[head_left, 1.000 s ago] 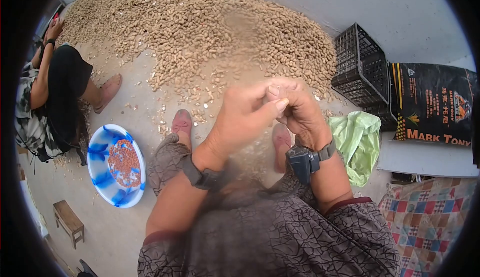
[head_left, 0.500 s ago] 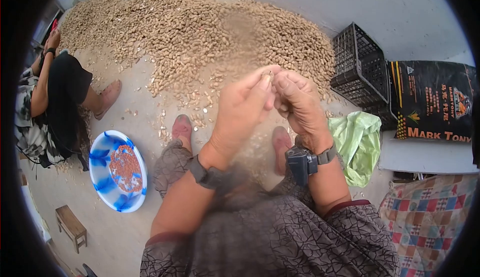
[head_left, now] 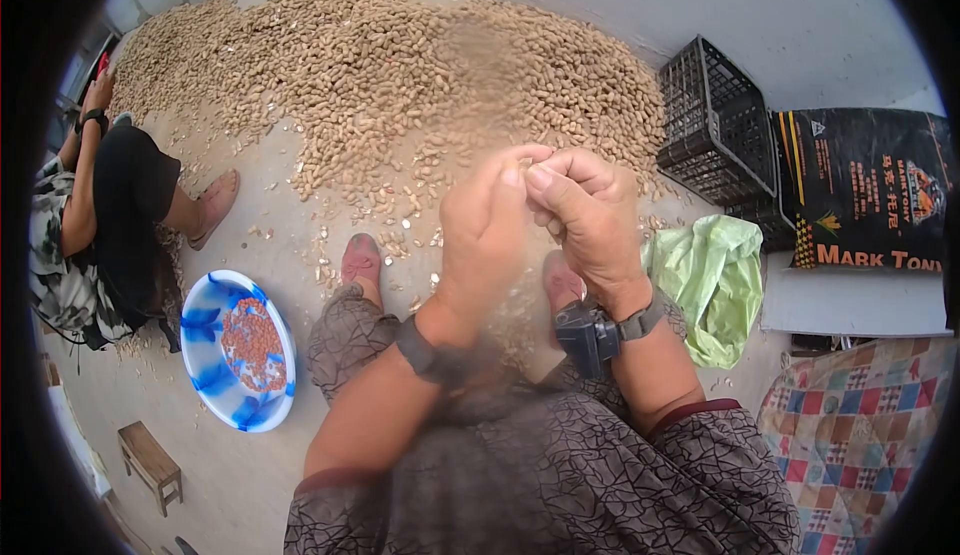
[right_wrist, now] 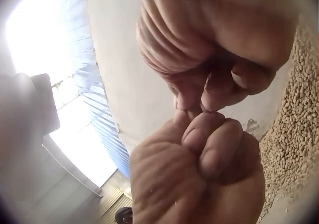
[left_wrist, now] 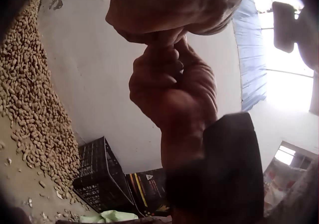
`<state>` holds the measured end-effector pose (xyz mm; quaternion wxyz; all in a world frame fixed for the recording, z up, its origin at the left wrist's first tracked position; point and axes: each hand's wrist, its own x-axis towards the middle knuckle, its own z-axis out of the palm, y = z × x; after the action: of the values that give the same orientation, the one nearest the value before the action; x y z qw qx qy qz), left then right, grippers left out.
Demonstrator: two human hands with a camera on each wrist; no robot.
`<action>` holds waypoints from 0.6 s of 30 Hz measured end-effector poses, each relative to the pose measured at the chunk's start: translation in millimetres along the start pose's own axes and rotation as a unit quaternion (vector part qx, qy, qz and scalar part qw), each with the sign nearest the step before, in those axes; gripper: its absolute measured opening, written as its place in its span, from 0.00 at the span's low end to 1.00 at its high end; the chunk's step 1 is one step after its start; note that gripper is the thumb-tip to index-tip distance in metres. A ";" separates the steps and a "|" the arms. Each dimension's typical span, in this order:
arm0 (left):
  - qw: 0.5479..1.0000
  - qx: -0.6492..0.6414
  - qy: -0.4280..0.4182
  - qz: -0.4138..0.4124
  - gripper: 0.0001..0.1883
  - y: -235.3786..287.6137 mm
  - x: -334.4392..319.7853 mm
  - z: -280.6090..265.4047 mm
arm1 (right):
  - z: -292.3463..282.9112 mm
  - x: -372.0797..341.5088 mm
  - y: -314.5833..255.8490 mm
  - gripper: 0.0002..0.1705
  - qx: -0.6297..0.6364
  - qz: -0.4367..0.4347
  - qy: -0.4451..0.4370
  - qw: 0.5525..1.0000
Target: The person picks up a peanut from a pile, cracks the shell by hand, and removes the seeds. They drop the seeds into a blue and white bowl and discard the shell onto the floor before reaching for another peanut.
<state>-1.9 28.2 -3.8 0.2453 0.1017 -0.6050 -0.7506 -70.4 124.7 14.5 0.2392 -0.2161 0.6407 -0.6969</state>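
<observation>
Fingertip to fingertip, my left hand (head_left: 485, 235) and right hand (head_left: 603, 220) meet in front of my body in the head view. Between them they pinch a small peanut (right_wrist: 191, 114), mostly covered by thumbs and fingers. The right wrist view has the right hand (right_wrist: 214, 34) above, its other fingers curled, and the left hand (right_wrist: 194, 169) below with folded fingers. Beyond the hands lies a big heap of unshelled peanuts (head_left: 390, 75). A blue and white basin (head_left: 205, 360) holding reddish shelled kernels (head_left: 250, 340) stands on the floor to my left.
Right of the heap are a black plastic crate (head_left: 720, 130), a black printed sack (head_left: 865, 190) and a green plastic bag (head_left: 705, 295). A wooden stool (head_left: 150, 460) stands at lower left. Another person (head_left: 100, 195) sits at far left. Shell bits are scattered near my feet.
The hands, closely overlapped a second ago, have drawn apart and now meet at the fingertips, slightly higher and to the left. The left hand has turned more upright.
</observation>
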 end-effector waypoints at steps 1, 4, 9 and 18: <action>1.000 -0.019 0.018 -0.002 0.14 -2.0 -0.7 2.2 | 3.6 -2.0 -0.6 0.08 -0.011 -0.025 0.012 1.000; 0.995 -0.087 0.055 -0.002 0.14 -14.3 1.2 7.0 | 11.1 -5.9 -4.3 0.08 0.045 -0.031 0.029 0.998; 0.975 -0.186 0.053 -0.110 0.13 -3.9 4.3 -1.0 | 13.9 -6.5 -1.1 0.08 0.075 -0.045 0.032 0.996; 0.992 -0.093 0.038 -0.079 0.15 -4.4 6.7 -5.9 | 13.2 -3.7 2.2 0.09 0.118 -0.014 0.012 0.993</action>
<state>-6.2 20.6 -8.5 0.2165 0.1538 -0.5127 -0.8165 -59.3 116.4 13.4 0.2455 -0.1866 0.5536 -0.7736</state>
